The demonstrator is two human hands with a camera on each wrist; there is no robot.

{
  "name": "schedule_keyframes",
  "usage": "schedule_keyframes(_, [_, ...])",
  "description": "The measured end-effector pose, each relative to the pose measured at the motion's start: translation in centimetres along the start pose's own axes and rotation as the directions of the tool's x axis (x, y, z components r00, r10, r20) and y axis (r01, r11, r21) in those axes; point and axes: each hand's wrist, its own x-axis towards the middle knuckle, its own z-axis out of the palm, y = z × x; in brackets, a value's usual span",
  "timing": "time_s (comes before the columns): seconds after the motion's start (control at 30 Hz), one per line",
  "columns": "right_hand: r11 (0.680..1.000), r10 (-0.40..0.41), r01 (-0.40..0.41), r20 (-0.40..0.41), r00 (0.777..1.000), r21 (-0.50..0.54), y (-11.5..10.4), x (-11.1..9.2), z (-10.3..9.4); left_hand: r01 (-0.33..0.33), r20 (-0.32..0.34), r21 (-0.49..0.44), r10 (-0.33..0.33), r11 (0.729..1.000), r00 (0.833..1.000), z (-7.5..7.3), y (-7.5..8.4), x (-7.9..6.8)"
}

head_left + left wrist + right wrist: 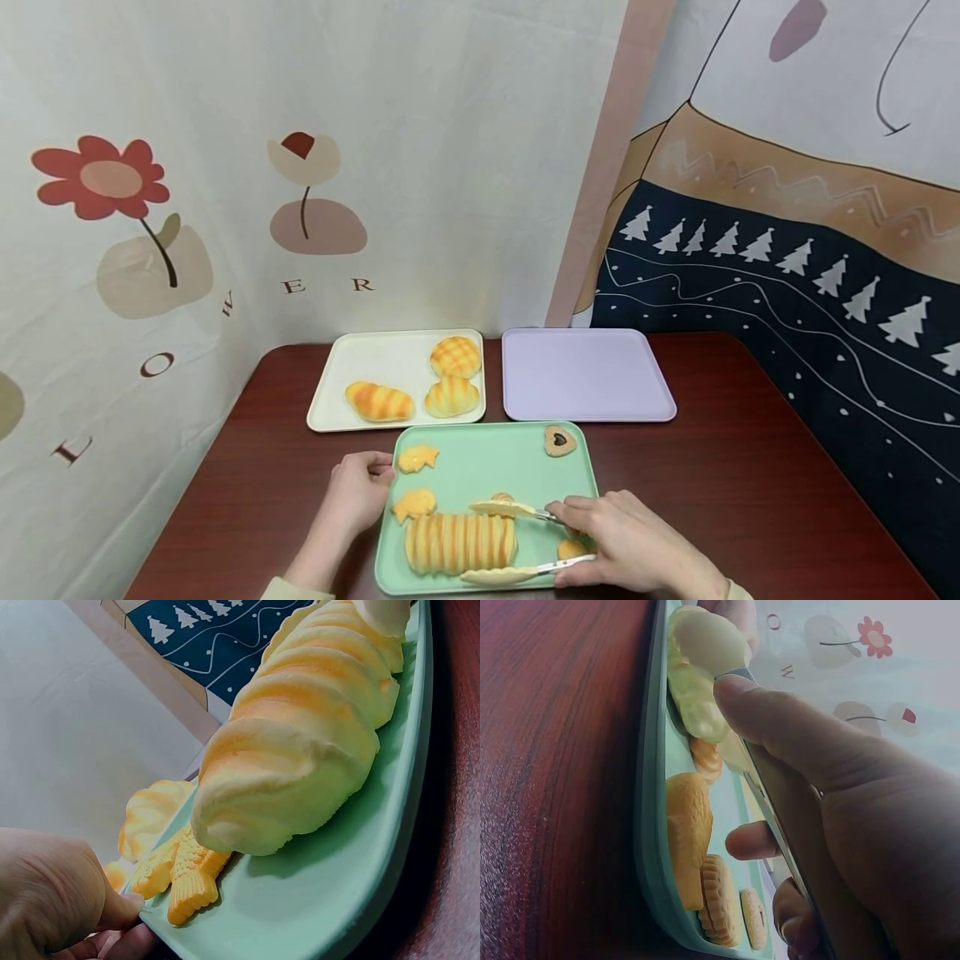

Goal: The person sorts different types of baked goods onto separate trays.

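My left hand (358,492) pinches the left rim of the green tray (487,454), thumb on top and fingers curled below. In my right hand (630,537) is a pair of food tongs (517,573) with cream scalloped tips. The tips stand apart, one on the far side and one on the near side of a long ridged bread loaf (459,543), around its right end. This bread lies on the tray's near left part. Two fish-shaped cookies (417,457) lie by the tray's left side, seen close beside the bread in the left wrist view.
A heart-shaped cookie (559,442) sits in the tray's far right corner. More cookies (688,840) lie under the right hand. Behind stand a white tray (375,354) with three breads (380,402) and a lilac tray (585,375), on a dark red table (720,467).
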Motion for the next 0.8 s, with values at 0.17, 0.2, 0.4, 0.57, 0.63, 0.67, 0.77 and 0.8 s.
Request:
schedule_keyframes(0.17, [1.0, -0.008, 0.008, 0.011, 1.0, -0.007, 0.06, 0.04, 0.03, -0.004, -0.003, 0.001, 0.004, 1.0, 1.0, 0.01, 0.01, 0.01])
schedule_keyframes(0.2, [1.0, -0.011, 0.011, 0.01, 1.0, -0.009, 0.06, 0.06, 0.03, -0.005, -0.003, 0.0, 0.005, 1.0, 1.0, 0.01, 0.01, 0.01])
schedule_keyframes(0.4, [0.998, -0.046, 0.045, -0.01, 0.999, -0.037, 0.11, 0.04, 0.15, -0.006, 0.0, -0.003, 0.006, 1.0, 1.0, 0.01, -0.05, 0.0])
schedule_keyframes(0.57, [0.998, -0.053, 0.053, -0.005, 0.999, -0.027, 0.2, -0.1, 0.09, -0.011, 0.003, -0.005, 0.011, 1.0, 1.0, 0.01, 0.01, 0.02])
schedule_keyframes(0.63, [0.999, -0.051, 0.051, 0.002, 0.999, -0.016, 0.21, -0.13, 0.0, -0.011, 0.003, -0.005, 0.011, 1.0, 1.0, 0.0, 0.03, 0.02])
schedule_keyframes(0.67, [0.999, -0.049, 0.049, 0.007, 0.999, -0.01, 0.21, -0.14, -0.05, -0.009, 0.004, -0.004, 0.009, 1.0, 1.0, 0.0, 0.03, 0.02])
schedule_keyframes(0.77, [0.999, -0.047, 0.047, 0.018, 0.999, 0.007, 0.2, -0.13, -0.17, -0.003, 0.007, -0.003, 0.003, 1.0, 1.0, -0.02, 0.01, 0.03])
schedule_keyframes(0.8, [0.999, -0.048, 0.048, 0.022, 0.999, 0.011, 0.19, -0.11, -0.19, -0.001, 0.007, -0.002, 0.001, 1.0, 1.0, -0.02, 0.0, 0.04])
